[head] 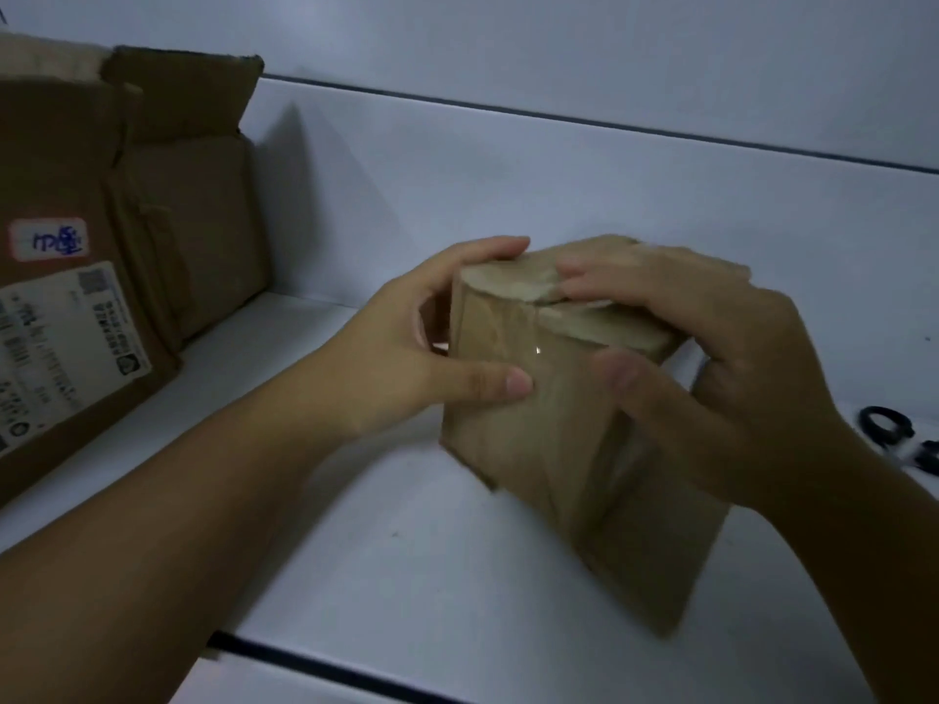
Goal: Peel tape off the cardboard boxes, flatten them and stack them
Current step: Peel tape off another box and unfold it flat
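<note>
White bench (406, 576) set against a pale wall (559, 43); lighting dim. A small cardboard box (549, 429) is held tilted above the bench centre, one lower corner toward the camera. Left hand (406, 358) grips its left side, fingers over the top edge, thumb pressed on the front face. Right hand (711, 358) clasps the top right, thumb on the front. Glossy clear tape (513, 337) runs down the front face. Larger cardboard boxes (76, 297) stand far left, one bearing a shipping label (66, 327). Black-handled scissors (889, 429) lie at the right edge.
</note>
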`<move>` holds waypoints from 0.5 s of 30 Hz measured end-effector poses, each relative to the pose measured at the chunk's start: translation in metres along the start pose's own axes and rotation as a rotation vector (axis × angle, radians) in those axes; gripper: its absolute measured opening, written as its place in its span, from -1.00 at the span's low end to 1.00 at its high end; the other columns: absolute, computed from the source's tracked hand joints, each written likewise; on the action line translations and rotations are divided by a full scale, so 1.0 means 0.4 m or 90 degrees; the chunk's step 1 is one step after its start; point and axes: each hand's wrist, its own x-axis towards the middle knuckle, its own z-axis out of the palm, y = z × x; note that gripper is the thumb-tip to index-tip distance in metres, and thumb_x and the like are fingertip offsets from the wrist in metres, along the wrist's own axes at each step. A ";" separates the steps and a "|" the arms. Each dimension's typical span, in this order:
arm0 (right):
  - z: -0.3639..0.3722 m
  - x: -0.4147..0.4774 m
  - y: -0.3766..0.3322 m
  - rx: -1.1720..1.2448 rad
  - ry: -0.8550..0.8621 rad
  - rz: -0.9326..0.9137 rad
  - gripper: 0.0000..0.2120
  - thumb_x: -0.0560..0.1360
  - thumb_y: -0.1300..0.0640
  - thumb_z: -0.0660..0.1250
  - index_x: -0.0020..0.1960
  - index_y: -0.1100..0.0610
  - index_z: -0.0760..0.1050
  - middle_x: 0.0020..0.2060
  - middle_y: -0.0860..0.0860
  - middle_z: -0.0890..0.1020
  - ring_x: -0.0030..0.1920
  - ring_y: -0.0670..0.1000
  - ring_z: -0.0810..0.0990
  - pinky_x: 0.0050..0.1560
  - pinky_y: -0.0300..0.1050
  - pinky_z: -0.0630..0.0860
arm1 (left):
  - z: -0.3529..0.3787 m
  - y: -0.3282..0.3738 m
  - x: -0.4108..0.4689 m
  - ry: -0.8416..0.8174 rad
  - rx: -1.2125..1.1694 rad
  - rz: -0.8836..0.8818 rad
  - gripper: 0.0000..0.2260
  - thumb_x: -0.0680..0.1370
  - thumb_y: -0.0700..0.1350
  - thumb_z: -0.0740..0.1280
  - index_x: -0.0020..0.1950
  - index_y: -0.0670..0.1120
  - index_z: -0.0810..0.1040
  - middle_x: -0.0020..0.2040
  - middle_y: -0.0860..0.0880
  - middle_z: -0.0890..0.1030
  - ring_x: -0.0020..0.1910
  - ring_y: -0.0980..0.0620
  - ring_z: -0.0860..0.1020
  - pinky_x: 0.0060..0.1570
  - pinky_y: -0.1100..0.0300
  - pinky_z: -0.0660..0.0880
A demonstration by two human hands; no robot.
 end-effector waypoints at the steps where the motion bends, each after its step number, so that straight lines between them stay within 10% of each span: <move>1: 0.007 0.000 0.001 -0.016 0.006 0.027 -0.61 0.54 -0.12 0.15 0.15 0.12 0.53 0.09 0.05 0.63 0.13 -0.06 0.58 0.21 -0.14 0.47 | -0.001 -0.002 0.001 0.067 0.041 0.016 -0.34 0.16 -0.07 0.55 0.22 0.15 0.45 0.15 0.05 0.58 0.10 0.04 0.58 -0.01 0.14 0.57; 6: 0.036 0.002 0.000 -0.017 0.084 0.082 -0.67 0.51 0.02 0.19 0.05 0.19 0.62 -0.01 0.01 0.67 0.01 -0.10 0.64 0.07 -0.18 0.56 | 0.012 -0.002 -0.006 0.206 0.200 0.102 -0.53 0.19 0.01 0.48 0.03 0.16 0.40 0.02 0.17 0.49 -0.05 0.07 0.50 -0.19 0.16 0.48; 15: 0.035 -0.003 -0.002 0.037 0.031 0.101 -0.61 0.45 -0.23 0.25 0.06 0.04 0.53 0.05 -0.12 0.60 0.10 -0.17 0.58 0.14 -0.07 0.52 | 0.022 0.004 -0.011 0.057 0.172 0.052 -0.47 0.21 0.05 0.48 0.12 0.20 0.36 0.13 0.14 0.45 0.13 0.15 0.47 0.02 0.20 0.51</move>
